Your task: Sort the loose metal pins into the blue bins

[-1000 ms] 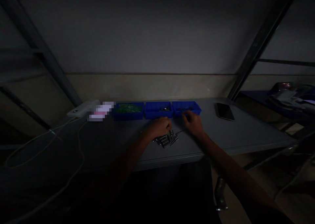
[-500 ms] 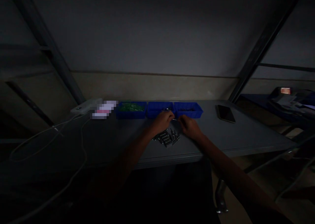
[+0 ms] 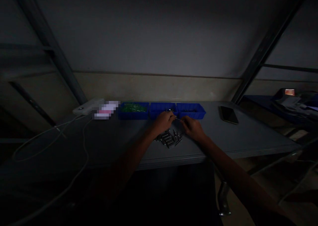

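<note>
My left hand (image 3: 165,120) and my right hand (image 3: 191,126) face each other just in front of the blue bins. Both are closed in a pinch, one at each end of a thin, shiny metal piece (image 3: 178,119); it is too small and dark to tell its kind. Below them on the table lies a pile of short metal cylinders and pointed pieces (image 3: 168,139). Behind my left hand stands the middle blue bin (image 3: 155,109), with some shiny metal parts in it. Beyond my right hand is the right blue bin (image 3: 198,114), which holds small dark parts.
A left blue bin (image 3: 132,115) holds green clear plastic. Further left are a blurred-out pinkish-white item (image 3: 106,110), a white device (image 3: 85,107) and a white cable (image 3: 84,146). A dark phone (image 3: 228,114) lies at right on the grey table (image 3: 238,140). Metal posts frame the table.
The view has shifted slightly. Both hands stay pinched on the thin metal piece, almost in the same place; the pile and bins look unchanged.
</note>
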A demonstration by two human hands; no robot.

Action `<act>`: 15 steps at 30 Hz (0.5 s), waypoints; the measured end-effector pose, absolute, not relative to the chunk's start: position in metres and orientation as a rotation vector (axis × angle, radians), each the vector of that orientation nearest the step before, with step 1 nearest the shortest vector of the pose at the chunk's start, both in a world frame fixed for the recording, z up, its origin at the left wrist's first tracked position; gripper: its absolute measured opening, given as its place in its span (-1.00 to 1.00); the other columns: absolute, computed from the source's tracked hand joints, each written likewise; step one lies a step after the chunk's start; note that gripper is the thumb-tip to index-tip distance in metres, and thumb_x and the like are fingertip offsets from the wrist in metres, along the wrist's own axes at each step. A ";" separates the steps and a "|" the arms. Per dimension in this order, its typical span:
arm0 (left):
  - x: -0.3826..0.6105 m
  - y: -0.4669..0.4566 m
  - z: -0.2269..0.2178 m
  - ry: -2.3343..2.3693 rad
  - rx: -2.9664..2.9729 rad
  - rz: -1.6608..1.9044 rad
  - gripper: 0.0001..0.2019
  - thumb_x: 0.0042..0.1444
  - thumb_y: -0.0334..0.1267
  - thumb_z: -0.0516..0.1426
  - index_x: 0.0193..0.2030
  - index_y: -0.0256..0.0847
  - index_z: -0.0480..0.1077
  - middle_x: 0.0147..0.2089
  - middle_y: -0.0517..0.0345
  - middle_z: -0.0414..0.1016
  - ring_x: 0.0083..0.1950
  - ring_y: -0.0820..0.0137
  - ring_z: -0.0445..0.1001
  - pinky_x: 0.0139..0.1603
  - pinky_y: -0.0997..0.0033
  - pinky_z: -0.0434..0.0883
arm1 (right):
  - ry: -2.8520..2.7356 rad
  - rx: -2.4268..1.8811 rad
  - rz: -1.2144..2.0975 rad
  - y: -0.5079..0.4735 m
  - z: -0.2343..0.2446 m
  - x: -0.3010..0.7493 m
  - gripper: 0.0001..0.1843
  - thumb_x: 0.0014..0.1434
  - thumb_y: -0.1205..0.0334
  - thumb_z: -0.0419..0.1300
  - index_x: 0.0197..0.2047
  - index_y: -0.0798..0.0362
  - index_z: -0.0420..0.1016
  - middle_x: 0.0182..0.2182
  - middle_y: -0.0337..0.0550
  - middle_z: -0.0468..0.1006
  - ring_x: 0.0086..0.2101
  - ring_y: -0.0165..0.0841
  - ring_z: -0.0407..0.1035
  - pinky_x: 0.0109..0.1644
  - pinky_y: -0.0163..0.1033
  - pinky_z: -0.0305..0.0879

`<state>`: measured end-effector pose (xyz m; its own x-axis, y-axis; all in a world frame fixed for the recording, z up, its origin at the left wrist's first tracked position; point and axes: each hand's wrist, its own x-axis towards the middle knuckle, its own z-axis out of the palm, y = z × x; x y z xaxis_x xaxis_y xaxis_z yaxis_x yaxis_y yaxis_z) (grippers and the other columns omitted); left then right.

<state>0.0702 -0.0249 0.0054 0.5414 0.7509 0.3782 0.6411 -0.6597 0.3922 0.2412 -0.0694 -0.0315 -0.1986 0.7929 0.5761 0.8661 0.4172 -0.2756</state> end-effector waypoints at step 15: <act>0.063 -0.025 -0.003 0.754 2.640 0.327 -0.78 0.01 -0.52 0.04 -0.33 -0.23 0.48 -0.30 0.13 0.50 -0.26 0.44 0.44 -0.22 0.52 0.31 | -1.361 -1.771 -0.185 -0.053 -0.029 0.279 -0.57 0.20 0.02 -0.10 -0.30 0.13 0.47 -0.47 -0.03 0.52 -0.48 -0.31 0.35 -0.42 -0.29 0.09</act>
<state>0.0629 -0.0253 -0.0034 0.8295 0.5460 0.1177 0.4591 -0.7864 0.4133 0.2788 -0.0535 -0.0290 0.3910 0.7135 0.5814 0.8425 -0.0232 -0.5382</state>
